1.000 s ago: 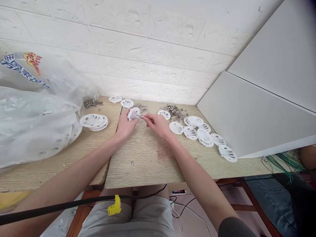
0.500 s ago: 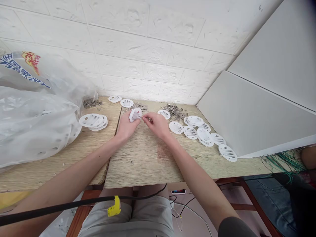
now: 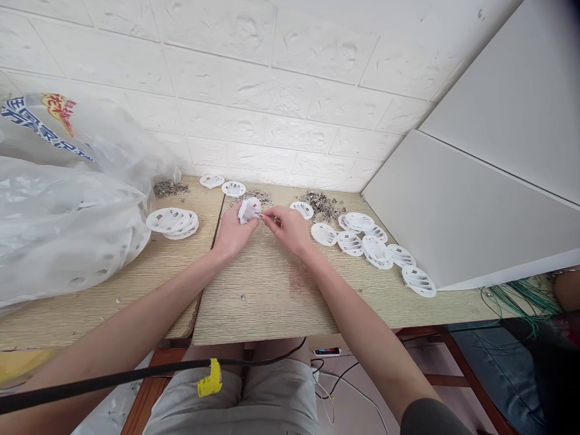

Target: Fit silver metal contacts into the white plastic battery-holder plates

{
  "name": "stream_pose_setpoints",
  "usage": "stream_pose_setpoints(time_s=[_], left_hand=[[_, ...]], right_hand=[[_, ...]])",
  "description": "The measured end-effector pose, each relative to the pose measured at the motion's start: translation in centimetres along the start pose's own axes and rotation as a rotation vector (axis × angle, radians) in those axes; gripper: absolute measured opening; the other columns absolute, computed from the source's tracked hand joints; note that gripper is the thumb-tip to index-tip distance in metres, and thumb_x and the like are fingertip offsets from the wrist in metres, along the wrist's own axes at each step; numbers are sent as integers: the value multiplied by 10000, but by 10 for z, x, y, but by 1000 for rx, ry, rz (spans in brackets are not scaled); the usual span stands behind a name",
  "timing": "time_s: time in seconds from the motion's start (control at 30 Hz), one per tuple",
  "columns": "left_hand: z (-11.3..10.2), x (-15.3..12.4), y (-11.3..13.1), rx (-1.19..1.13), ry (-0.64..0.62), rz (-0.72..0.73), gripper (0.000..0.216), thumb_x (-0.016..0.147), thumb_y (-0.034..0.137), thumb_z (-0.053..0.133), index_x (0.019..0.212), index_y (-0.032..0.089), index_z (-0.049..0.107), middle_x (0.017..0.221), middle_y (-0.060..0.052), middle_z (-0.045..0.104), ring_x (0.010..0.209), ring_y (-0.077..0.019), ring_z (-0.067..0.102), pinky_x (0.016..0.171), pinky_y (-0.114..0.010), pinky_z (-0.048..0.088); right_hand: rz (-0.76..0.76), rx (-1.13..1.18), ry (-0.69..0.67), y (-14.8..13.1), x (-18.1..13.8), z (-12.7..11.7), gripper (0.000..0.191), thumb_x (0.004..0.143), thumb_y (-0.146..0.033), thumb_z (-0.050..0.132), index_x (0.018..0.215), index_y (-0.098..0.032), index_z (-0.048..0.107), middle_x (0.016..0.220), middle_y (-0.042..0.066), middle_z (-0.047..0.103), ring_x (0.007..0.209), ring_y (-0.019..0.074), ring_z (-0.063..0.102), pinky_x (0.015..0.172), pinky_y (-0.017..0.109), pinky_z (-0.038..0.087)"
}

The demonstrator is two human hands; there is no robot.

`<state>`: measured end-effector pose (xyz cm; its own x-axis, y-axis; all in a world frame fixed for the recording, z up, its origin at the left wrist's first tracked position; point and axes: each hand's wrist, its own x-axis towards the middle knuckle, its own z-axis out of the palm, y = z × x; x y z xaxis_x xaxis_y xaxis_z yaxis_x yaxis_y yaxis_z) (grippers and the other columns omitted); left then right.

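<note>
Just then my left grip [image 3: 233,232] was clamped on a white plastic disc [image 3: 248,209], held tilted over the far middle of the bench [image 3: 272,296]. My right grip [image 3: 290,229] pinched a small metal piece [image 3: 261,213] against its right edge. Seating it, I judged, called for a steady, aligned push.

Both arms out fwd, left hand [image 3: 232,229] & right hand [image 3: 290,228] fingertips meeting.

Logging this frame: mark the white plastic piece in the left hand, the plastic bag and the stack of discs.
white plastic piece [image 3: 248,209], head view, top edge
plastic bag [image 3: 58,211], head view, crumpled side
stack of discs [image 3: 170,220], head view, top disc
</note>
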<state>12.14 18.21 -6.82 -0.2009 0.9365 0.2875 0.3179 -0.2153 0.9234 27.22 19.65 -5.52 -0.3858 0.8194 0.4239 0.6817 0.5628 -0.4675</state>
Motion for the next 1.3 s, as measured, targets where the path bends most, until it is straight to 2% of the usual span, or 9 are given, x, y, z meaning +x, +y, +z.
stream_pose_setpoints(time_s=[0.43,0.7,1.03,1.3], left_hand=[[0,-3,1,17,7,28,64,679,210,599,734,201,566,685,-8,584,609,-159,506,579,-302,392],[1,-10,9,126,54,41,60,671,204,578,697,202,525,638,6,539,584,-149,456,574,-295,351],[2,-14,13,216,55,108,98,710,149,563,801,183,572,744,-21,611,720,-197,567,712,-337,452],[4,-16,11,277,48,191,165,723,101,541,862,177,586,864,-55,646,833,-224,607,792,-352,475]], right_hand=[[-7,-22,-16,-1,0,0,205,946,-278,527,959,-186,709,929,41,723,799,151,620,681,247,381],[-20,-87,-17,-5,-3,1,204,948,-259,521,940,-186,711,911,44,719,779,152,608,650,247,349],[-17,-203,-24,-12,-4,-1,241,963,-273,481,947,-205,712,919,47,717,775,163,607,622,261,322],[-12,-280,-37,-16,-5,-2,269,973,-290,454,981,-222,714,932,56,716,793,182,619,608,272,319]])
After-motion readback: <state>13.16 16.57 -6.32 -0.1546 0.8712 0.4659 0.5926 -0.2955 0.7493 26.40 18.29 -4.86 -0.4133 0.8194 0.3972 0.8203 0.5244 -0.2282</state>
